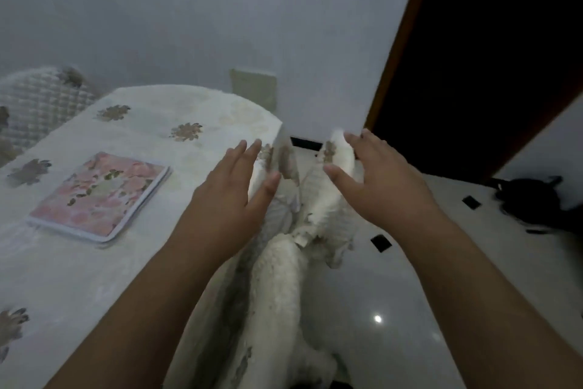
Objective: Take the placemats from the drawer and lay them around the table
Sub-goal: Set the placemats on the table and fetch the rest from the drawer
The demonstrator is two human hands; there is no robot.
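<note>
1. Table point(79, 278): spread with a white cloth carrying a brown flower pattern, filling the left of the scene. I judge there is room along the near and far edges for the mats; I should space them evenly around it.
2. Chair cover point(280, 287): white and furry, at the table's right edge, running from near to far. Both my hands are at its far end. Judgement: the chair stands in the way of the place setting here, so I should shift it squarely and avoid dragging the tablecloth.
3. Placemats point(101, 196): a pink floral stack lying flat on the table, left of my hands, well apart from them. The drawer is not in view. None is laid out singly yet.
4. Left hand point(233, 186): fingers straight, flat against the chair's left side, holding nothing.
5. Right hand point(378, 174): fingers spread and thumb curved over the cover's far right corner; whether it truly grips I cannot tell.
</note>
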